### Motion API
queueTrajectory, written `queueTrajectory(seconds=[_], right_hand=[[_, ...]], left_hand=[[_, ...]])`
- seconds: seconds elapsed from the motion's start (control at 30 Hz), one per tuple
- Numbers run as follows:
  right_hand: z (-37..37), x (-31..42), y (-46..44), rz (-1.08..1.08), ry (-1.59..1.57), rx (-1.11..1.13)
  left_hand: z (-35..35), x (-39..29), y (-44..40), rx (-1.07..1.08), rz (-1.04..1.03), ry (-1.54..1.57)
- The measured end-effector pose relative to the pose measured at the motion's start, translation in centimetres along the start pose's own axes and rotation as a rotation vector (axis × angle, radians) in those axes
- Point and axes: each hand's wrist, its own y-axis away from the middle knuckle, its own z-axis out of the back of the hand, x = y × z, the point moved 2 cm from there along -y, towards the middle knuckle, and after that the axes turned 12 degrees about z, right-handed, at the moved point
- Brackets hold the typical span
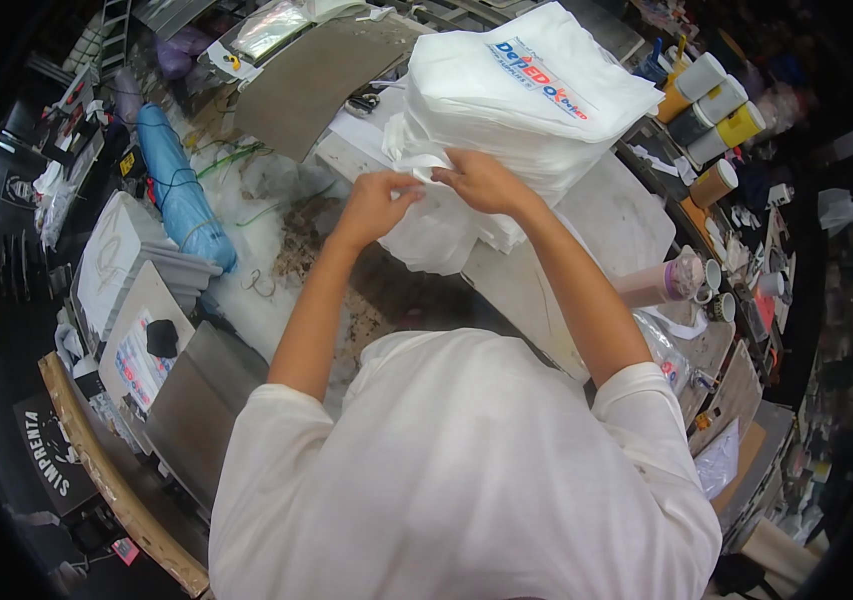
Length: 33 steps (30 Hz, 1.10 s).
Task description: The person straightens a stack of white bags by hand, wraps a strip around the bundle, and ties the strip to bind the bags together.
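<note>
A tall stack of white printed cloth bags [516, 130] lies on the work surface in front of me, lettering on the top one. White straps [424, 162] stick out at the stack's near left side, and loose white material droops below them. My right hand [484, 184] is closed on a white strap, thumb and forefinger together. Just to its left, my left hand [382, 207] pinches at the same strap end, fingers bent. Exactly where the left fingertips touch the strap is hard to make out.
Several paint containers [711, 105] stand at the right. A pink tumbler [661, 282] lies near my right forearm. On the left are a blue wrapped roll [181, 185] and a pile of grey-white sheets [136, 255]. A brown board [316, 90] lies beyond my left hand.
</note>
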Motion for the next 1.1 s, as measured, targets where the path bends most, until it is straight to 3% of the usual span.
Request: queueTrajectory(seconds=[0.03, 0.2, 0.23, 0.3, 0.33, 0.37, 0.43, 0.73, 0.9, 0.97, 1.1], right_hand=[[-0.5, -0.1, 0.1, 0.021, -0.009, -0.036], [0.8, 1.4, 0.3, -0.037, 0.016, 0.007], [1.0, 1.4, 0.0, -0.030, 0.072, -0.051], [1.8, 1.6, -0.3, -0.025, 0.125, -0.114], [2.4, 1.9, -0.4, -0.045, 0.088, -0.077], [2.7, 1.9, -0.4, -0.067, 0.052, -0.039], [2.5, 1.5, -0.3, -0.053, 0.053, -0.062], [2.2, 1.3, -0.3, -0.020, 0.005, -0.059], [2.5, 1.1, -0.2, 0.010, 0.020, -0.031], [2.4, 1.0, -0.3, 0.020, -0.016, -0.034], [2.4, 0.7, -0.5, 0.021, -0.035, -0.035]], left_hand=[[-0.4, -0.3, -0.4, -0.002, 0.001, 0.002], [-1.7, -3.6, -0.7, -0.549, -0.312, -0.035], [-2.4, -3.4, -0.3, -0.543, -0.314, -0.035], [-4.3, -0.6, 1.6, -0.694, 0.062, 0.106], [-5.5, 0.9, 2.4, -0.479, 0.217, 0.135], [-6.8, 2.2, 3.3, -0.474, 0.215, 0.134], [-9.8, 4.2, 4.5, -0.209, 0.092, -0.045], [-10.5, 5.0, 4.5, -0.100, 0.285, -0.090], [-7.3, 3.6, 3.4, -0.016, 0.341, -0.091], [-5.8, 3.0, 2.9, 0.050, 0.422, 0.164], [-2.8, 2.1, 1.1, 0.084, 0.341, 0.225]])
